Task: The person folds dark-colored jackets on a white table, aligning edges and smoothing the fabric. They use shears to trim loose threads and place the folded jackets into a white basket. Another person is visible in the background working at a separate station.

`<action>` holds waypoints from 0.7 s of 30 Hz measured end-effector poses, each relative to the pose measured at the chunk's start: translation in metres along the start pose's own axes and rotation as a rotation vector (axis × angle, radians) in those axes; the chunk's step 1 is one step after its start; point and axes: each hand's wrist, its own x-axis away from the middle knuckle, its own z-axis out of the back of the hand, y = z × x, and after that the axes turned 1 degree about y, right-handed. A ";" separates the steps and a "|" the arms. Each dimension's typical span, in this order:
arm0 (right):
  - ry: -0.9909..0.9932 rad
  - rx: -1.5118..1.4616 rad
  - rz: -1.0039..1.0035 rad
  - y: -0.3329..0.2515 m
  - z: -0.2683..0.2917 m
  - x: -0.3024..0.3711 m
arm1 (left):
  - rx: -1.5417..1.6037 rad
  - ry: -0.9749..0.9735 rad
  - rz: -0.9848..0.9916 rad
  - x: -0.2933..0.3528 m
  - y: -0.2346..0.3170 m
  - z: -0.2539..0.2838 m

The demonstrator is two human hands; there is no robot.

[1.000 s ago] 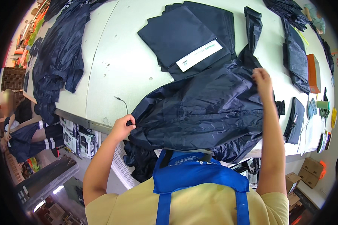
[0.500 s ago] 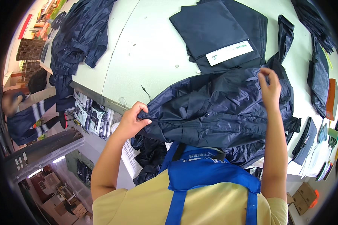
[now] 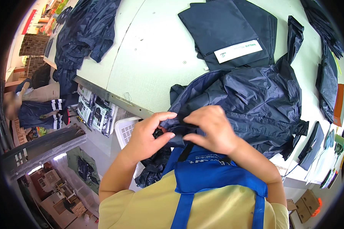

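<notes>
A navy shiny thin-fabric garment lies crumpled across the near edge of the table, partly hanging toward my apron. At its left end is my left hand, thumb and forefinger apart with dark cloth behind the gap. My right hand faces it from the other side, slightly blurred. Its thumb and forefinger are also apart, against the garment's lower left part. The curled fingers behind are partly hidden. Just beyond the garment lies a stack of flat black zip pouches, the top one bearing a white label strip.
More dark garments are heaped at the far left of the table. Below its left edge stand a white basket and packaged goods. Folded dark pieces and an orange box lie right. Another person is at left.
My right hand has come down and left from the garment's upper right to beside my left hand. The left hand's pinch has loosened, and the garment's left end has drawn in to the right.
</notes>
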 end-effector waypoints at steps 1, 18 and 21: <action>0.011 -0.023 0.058 -0.002 -0.010 -0.004 | -0.009 0.016 0.004 0.003 0.006 -0.003; 0.183 0.139 0.475 -0.008 -0.011 0.008 | 0.116 0.031 -0.061 0.016 0.012 -0.001; 0.202 0.151 0.500 -0.009 -0.011 0.008 | 0.108 0.003 -0.052 0.011 0.017 0.005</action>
